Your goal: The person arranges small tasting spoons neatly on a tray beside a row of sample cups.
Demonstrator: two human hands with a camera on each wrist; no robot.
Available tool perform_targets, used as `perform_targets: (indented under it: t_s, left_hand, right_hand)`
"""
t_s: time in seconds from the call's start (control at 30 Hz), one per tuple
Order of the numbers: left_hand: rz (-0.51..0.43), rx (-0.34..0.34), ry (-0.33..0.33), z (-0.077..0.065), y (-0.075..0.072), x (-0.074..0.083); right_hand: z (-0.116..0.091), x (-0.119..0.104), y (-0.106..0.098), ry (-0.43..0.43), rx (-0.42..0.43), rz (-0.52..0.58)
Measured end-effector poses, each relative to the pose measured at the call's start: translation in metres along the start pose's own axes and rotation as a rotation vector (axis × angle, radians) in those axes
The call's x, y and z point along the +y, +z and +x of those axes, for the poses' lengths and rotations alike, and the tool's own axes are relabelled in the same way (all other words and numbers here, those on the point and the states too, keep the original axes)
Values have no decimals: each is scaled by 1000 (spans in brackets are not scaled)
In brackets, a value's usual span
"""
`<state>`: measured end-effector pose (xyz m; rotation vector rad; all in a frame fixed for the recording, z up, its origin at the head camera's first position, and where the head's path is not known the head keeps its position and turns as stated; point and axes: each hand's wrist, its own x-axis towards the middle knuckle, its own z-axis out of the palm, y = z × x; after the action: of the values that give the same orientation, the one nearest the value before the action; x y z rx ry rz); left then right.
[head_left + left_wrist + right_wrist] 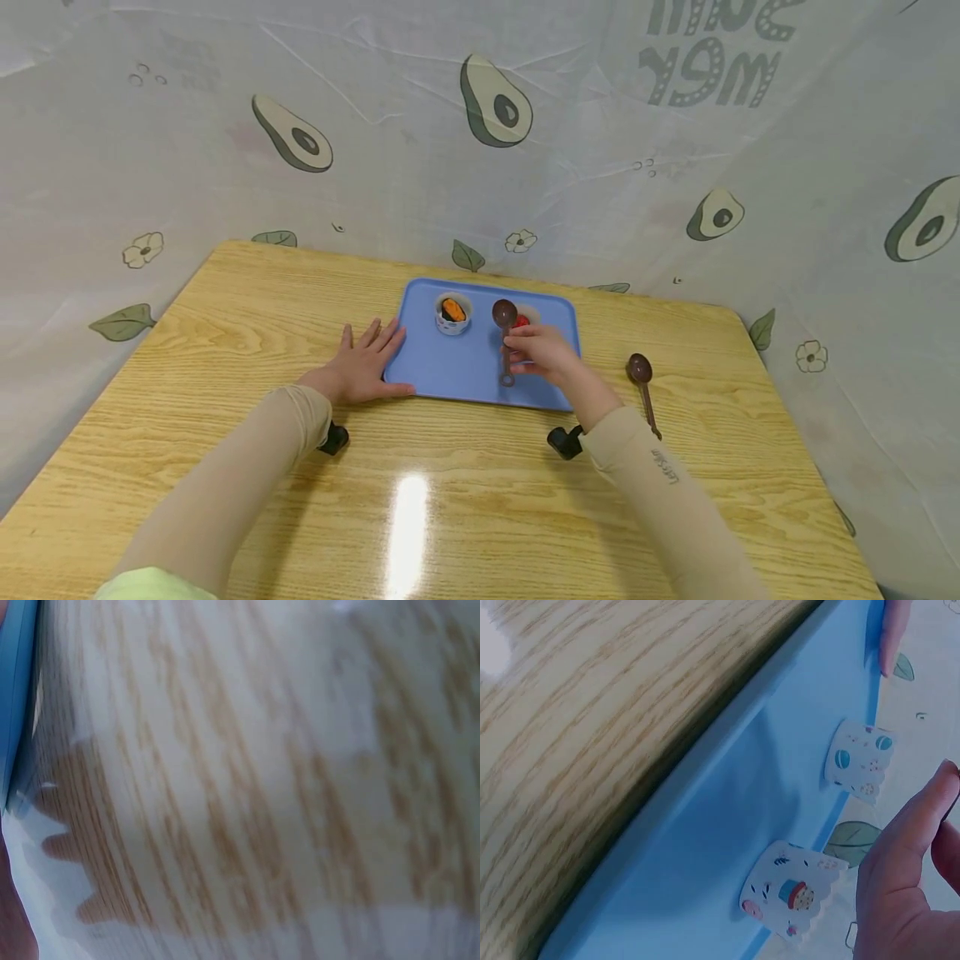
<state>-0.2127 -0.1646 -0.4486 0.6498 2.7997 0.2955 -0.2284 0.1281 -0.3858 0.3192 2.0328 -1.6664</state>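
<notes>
My right hand (546, 352) pinches the handle of a brown plastic measuring spoon (505, 314), its round bowl pointing away over the blue tray (450, 367). Behind that spoon stands a paper baking cup (791, 892) with red pieces (522, 320), partly hidden by the spoon and hand in the head view. A second paper cup (453, 328) on the tray's left side holds orange and dark pieces (453, 310). My left hand (358, 367) lies with fingers spread at the tray's left edge, fingertips and thumb touching it. The left wrist view shows mostly table and a bit of tray.
Another brown spoon (640, 369) lies on the wooden table (300, 508) to the right of the tray. A printed cloth (405, 150) with avocados hangs behind the table. Black wrist-worn devices (564, 442) show under both forearms.
</notes>
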Motion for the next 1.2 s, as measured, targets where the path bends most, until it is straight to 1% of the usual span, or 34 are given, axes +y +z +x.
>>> perform_targets:
  t_s: [0.13, 0.33, 0.63, 0.73, 0.83, 0.87, 0.9, 1.0, 1.1, 1.13, 1.2]
  left_hand:
    - [1, 2, 2, 0, 2, -1]
    - [-6, 8, 2, -1, 4, -2]
    - [-9, -1, -9, 1, 5, -5]
    - [-12, 2, -10, 0, 4, -4]
    - [-15, -2, -8, 0, 3, -3]
    - [-11, -4, -9, 0, 3, -3]
    - [-7, -6, -9, 0, 3, -2]
    - [-7, -8, -12, -1, 2, -1]
    - [-8, -9, -13, 0, 1, 0]
    - [-9, -7, -11, 0, 1, 0]
    - [-4, -7, -8, 0, 1, 0]
  right_hand:
    - [7, 4, 5, -3, -14, -1]
    - [12, 6, 11, -7, -29, 6]
    - [17, 6, 17, 25, -22, 41]
    - [20, 9, 20, 19, -10, 23]
    - [31, 18, 20, 0, -3, -4]
    - [33, 22, 20, -15, -16, -2]
    - [46, 31, 16, -48, -47, 17]
    - [58, 40, 15, -51, -57, 16]
    - [57, 37, 20, -21, -34, -7]
    - [46, 29, 25, 17, -2, -31]
    - [36, 22, 28, 24, -3, -27]
